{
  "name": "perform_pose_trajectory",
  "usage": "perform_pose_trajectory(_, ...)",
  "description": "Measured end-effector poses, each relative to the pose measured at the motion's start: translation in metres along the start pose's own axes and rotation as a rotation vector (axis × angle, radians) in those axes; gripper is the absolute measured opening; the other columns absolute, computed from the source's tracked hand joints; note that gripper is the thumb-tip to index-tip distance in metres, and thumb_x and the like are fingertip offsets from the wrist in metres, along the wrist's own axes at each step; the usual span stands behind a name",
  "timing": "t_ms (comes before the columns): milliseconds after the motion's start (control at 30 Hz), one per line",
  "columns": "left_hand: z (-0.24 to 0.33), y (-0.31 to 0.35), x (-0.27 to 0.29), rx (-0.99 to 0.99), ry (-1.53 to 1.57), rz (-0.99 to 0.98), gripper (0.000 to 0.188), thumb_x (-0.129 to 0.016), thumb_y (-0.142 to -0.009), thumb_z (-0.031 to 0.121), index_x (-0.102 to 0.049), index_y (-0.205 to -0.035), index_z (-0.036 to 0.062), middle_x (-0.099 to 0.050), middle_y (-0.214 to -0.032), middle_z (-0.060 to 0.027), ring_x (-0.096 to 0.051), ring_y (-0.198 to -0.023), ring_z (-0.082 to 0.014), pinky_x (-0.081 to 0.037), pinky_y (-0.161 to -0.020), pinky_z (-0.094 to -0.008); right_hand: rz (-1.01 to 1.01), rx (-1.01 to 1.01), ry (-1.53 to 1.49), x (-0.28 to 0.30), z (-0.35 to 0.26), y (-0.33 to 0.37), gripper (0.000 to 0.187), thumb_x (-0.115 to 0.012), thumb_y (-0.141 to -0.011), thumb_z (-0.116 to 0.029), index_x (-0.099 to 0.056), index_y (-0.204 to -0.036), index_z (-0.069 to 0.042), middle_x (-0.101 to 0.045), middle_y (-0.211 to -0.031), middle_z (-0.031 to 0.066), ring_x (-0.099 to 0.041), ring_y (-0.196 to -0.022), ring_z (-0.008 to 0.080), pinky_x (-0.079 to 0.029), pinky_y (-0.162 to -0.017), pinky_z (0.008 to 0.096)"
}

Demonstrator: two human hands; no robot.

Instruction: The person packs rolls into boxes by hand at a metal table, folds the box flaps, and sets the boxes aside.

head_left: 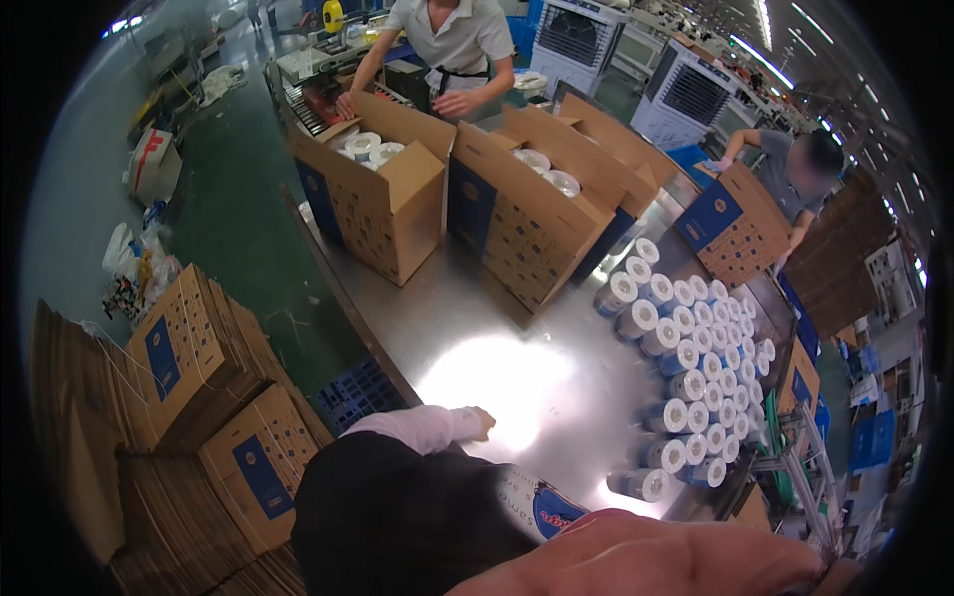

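Observation:
My left hand (483, 425), with a white sleeve over its wrist and forearm, is over the near left part of a shiny metal table (412, 328). Its fingers look curled in, and nothing shows in them. My right hand is out of sight; only a bare arm (656, 561) crosses the bottom of the picture. To the right on the table stand many white-topped rolls (686, 358) in blue and clear wrapping. Farther off are an open carton (373, 199) and another open carton (522, 219), both with white rolls inside.
A co-worker (452, 50) has hands at the far carton; another person (795, 169) holds a tilted carton (735, 223) at the right. Stacked flat cartons (189, 358) rise at the left, beside a blue crate (358, 397). A metal frame (810, 467) borders the table's right side.

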State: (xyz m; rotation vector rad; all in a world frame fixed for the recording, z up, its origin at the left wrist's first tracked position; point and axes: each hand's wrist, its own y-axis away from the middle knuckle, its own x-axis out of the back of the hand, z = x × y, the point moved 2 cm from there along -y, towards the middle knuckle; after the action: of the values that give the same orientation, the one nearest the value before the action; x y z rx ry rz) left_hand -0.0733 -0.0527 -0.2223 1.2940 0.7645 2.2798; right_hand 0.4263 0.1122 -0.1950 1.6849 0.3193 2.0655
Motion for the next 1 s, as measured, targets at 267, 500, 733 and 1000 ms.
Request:
perform_pose_trajectory(267, 0.07, 0.044, 0.019, 0.075, -0.132, -0.115, 0.048, -0.058, -0.084, 0.024, -0.056, -0.129, 0.0068, -0.061, -0.125, -0.0168, -0.059, -0.115, -0.0338, -0.048, -0.096, -0.0433, 0.119, 0.043, -0.12, -0.025, 0.057, 0.036, 0.05, -0.069, -0.08, -0.015, -0.057, -0.127, -0.008, -0.059, -0.12, 0.0194, -0.054, -0.115, 0.0359, -0.042, -0.101, 0.0404)
perform_pose_trajectory(500, 0.09, 0.023, -0.073, 0.178, 0.03, -0.017, 0.045, -0.052, -0.083, 0.027, -0.061, -0.126, 0.0174, -0.062, -0.126, -0.0125, -0.059, -0.115, -0.0307, -0.047, -0.097, -0.0413, 0.182, 0.037, -0.167, -0.04, 0.115, 0.057, 0.05, -0.07, -0.079, -0.014, -0.057, -0.127, -0.008, -0.06, -0.117, 0.0191, -0.056, -0.112, 0.0354, -0.044, -0.098, 0.0404)
perform_pose_trajectory(733, 0.097, 0.013, -0.075, 0.24, -0.242, -0.165, 0.039, -0.058, -0.082, 0.028, -0.068, -0.115, 0.0113, -0.065, -0.12, -0.0123, -0.062, -0.111, -0.0325, -0.048, -0.093, -0.0453, 0.241, -0.081, -0.184, -0.056, 0.192, 0.073, 0.049, -0.07, -0.079, -0.013, -0.058, -0.127, -0.008, -0.061, -0.113, 0.0188, -0.057, -0.11, 0.0348, -0.045, -0.096, 0.0404)
perform_pose_trajectory(1000, 0.097, 0.001, -0.083, 0.296, -0.255, -0.093, 0.035, -0.059, -0.087, 0.029, -0.068, -0.115, 0.0101, -0.065, -0.122, -0.0119, -0.061, -0.113, -0.0345, -0.048, -0.093, -0.0474, 0.308, -0.317, -0.19, -0.073, 0.274, 0.092, 0.049, -0.07, -0.079, -0.012, -0.058, -0.127, -0.009, -0.062, -0.109, 0.0185, -0.059, -0.107, 0.0342, -0.046, -0.094, 0.0404)
